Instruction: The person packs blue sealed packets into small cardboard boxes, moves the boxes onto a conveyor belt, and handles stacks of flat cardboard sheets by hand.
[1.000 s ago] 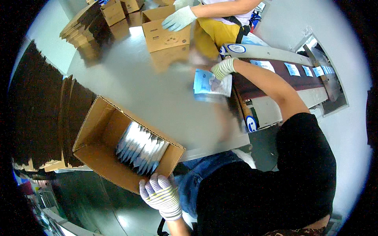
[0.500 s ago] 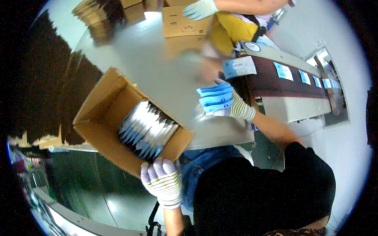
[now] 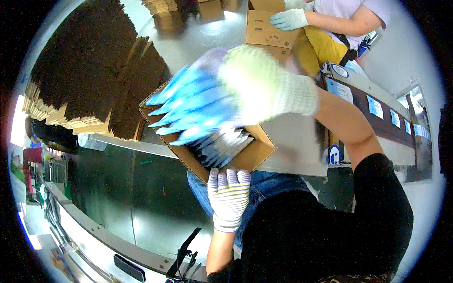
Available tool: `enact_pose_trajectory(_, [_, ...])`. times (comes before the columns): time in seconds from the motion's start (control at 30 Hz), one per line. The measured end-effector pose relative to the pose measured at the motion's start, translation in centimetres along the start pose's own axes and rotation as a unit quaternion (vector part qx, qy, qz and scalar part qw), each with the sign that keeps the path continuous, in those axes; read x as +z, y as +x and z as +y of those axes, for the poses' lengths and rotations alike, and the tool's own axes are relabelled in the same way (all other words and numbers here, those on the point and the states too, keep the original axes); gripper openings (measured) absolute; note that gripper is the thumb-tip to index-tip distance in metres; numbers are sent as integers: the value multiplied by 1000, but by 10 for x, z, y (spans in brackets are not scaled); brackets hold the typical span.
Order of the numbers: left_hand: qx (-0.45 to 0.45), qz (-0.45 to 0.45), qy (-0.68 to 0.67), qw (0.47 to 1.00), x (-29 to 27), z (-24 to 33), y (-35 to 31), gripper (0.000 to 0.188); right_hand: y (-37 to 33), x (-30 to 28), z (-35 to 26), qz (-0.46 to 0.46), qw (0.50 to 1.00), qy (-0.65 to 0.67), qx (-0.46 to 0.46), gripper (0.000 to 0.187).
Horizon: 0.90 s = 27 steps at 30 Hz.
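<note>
An open cardboard box (image 3: 261, 152) stands at the table's near edge, with a row of silvery packets (image 3: 224, 147) upright inside. My left hand (image 3: 230, 198), in a striped knit glove, has its fingers hooked over the box's near rim. Above the box is my right hand (image 3: 259, 80), gloved and blurred by motion, gripping a fanned bunch of blue packets (image 3: 193, 106). That bunch covers the box's left part, so what lies beneath it there is hidden.
On the right a dark conveyor belt (image 3: 361, 101) carries spaced blue-and-white packets. Tall stacks of flat cardboard (image 3: 94, 70) rise at the left. Across the metal table (image 3: 214, 33), a co-worker's gloved hand (image 3: 289, 20) touches another carton (image 3: 266, 28).
My right hand has swung left from beside the conveyor to over the box, carrying the blue packets. The whole view has shifted. My left hand stays on the box rim.
</note>
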<state>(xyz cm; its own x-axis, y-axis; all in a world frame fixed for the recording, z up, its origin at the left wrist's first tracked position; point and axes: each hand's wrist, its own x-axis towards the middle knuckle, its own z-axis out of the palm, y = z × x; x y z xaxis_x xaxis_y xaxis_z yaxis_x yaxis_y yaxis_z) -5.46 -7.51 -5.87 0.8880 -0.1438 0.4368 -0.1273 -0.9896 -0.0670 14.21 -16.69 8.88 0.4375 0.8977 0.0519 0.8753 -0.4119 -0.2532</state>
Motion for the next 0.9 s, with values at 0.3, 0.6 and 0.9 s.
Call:
enact_pose_trajectory(0.3, [-89, 53, -53, 993, -22, -34, 20, 24, -1, 58, -11, -46, 990, -12, -135, 60])
enact_pose_trajectory(0.6, [-1, 158, -208, 965, -33, -33, 20, 41, -87, 117, -34, 184, 956, -77, -216, 19])
enact_pose_trajectory(0.9, [-48, 147, -128, 980, -31, -28, 3, 43, 129, 54, 127, 246, 907, -250, 233, 63])
